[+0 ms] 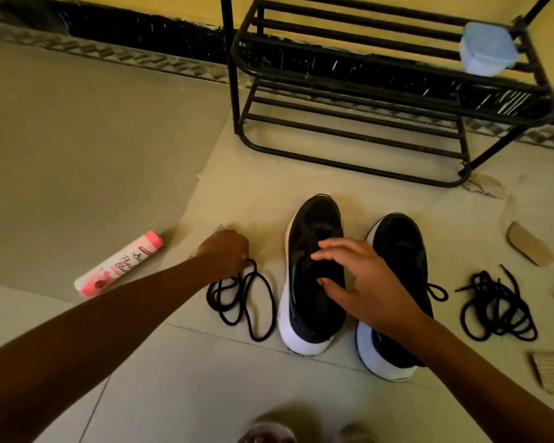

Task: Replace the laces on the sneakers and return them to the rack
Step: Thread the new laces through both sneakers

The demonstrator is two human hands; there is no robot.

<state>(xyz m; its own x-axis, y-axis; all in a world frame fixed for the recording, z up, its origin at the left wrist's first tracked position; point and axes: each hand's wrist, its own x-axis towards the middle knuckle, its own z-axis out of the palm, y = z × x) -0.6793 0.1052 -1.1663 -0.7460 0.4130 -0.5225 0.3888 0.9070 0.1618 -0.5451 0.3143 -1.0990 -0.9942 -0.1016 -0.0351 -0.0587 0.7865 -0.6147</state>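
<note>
While my left grip (226, 251) pinches the loose lace (242, 302) ready for threading, my right grip (362, 282) spreads over the sneaker (317, 219) beside it, likely to steady it.

Single head cam, wide-angle, faces fwd & down at the floor (77, 155), near; rack (232, 75) sits top-right, far edges prob. warped.

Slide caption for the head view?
Left hand grips a loose lace; right hand spreads open above one sneaker.
</note>
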